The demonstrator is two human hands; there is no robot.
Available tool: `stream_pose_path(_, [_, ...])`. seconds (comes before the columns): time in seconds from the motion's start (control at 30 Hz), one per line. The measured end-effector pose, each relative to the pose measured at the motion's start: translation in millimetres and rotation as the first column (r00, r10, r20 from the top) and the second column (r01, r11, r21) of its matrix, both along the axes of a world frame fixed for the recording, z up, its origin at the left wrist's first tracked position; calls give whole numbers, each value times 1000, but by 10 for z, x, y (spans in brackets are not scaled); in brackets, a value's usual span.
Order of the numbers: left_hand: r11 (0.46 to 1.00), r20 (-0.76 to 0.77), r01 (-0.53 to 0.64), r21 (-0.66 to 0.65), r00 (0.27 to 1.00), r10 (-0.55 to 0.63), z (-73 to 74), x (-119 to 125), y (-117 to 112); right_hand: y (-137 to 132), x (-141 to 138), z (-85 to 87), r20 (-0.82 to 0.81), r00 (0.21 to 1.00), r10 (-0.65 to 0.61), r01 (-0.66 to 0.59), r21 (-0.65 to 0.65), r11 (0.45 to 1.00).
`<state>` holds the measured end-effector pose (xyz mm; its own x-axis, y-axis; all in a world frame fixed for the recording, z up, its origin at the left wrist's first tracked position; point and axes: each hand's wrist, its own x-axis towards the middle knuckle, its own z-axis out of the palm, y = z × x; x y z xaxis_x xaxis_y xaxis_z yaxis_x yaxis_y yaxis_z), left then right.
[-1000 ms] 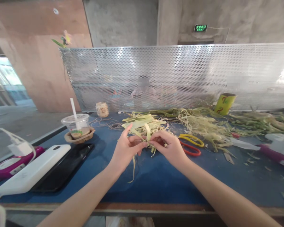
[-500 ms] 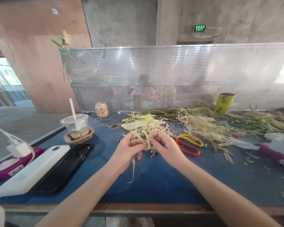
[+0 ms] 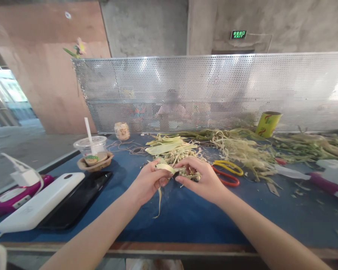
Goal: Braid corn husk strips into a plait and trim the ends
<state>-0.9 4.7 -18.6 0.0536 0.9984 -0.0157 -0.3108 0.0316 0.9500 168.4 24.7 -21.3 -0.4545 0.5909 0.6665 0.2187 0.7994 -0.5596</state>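
My left hand point(image 3: 150, 179) pinches a pale green corn husk strip point(image 3: 166, 167) between thumb and fingers, and the strip bends over toward the right. A thin husk tail point(image 3: 159, 202) hangs below this hand. My right hand point(image 3: 202, 178) curves around the strip's other end, its thumb and fingertips close to a small dark spot point(image 3: 175, 174) that I cannot make out. Just behind both hands lies a knotty, braided-looking husk bundle point(image 3: 183, 154), partly hidden by the fingers. Flat husk leaves point(image 3: 166, 147) lie beyond it. Scissors point(image 3: 228, 174) with red and yellow handles rest right of my right hand.
Shredded husks point(image 3: 236, 148) spread across the back right, near a yellow tube point(image 3: 267, 124). At left are a lidded cup point(image 3: 91, 148), a black phone point(image 3: 79, 202), a white power bank point(image 3: 42, 202) and a purple power strip point(image 3: 19, 195). A perforated metal screen point(image 3: 146, 90) borders the table's back.
My right hand's fingers have spread and shifted slightly. The husk strip, upright before, now lies over sideways between my hands. My left hand keeps its pinch.
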Motion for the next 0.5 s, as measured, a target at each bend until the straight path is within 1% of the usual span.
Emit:
stream_pose_path(0.07, [1000, 3, -3, -1, 1000, 3, 14, 19, -18, 11, -9, -16, -1, 1000, -21, 21, 88, 996])
stream_pose_path(0.1, [1000, 5, -11, -1, 1000, 11, 22, 32, -28, 23, -16, -28, -5, 1000, -30, 30, 101, 994])
stream_pose_path(0.13, [1000, 9, -25, 0, 1000, 25, 27, 44, -38, 36, -24, -40, -7, 999, -42, 43, 94, 995])
stream_pose_path(0.2, [999, 0, -46, 12, 999, 46, 28, 61, -50, 63, -38, -60, -5, 996, -88, 88, 38, 995])
stream_pose_path(0.3, [995, -77, -47, 86, 996, 54, 7, 64, -51, 92, -47, -67, 35, 987, -156, 158, -48, 986])
stream_pose_path(0.37, [987, -140, -17, 158, 989, 39, -9, 57, -48, 99, -48, -62, 58, 987, -153, 156, -56, 986])
stream_pose_path(0.4, [983, -159, -1, 184, 987, 30, -14, 53, -47, 100, -48, -60, 62, 988, -141, 143, -38, 989])
stream_pose_path(0.5, [980, -166, 28, 199, 986, 5, -14, 46, -50, 95, -49, -62, 67, 992, -107, 104, 44, 994])
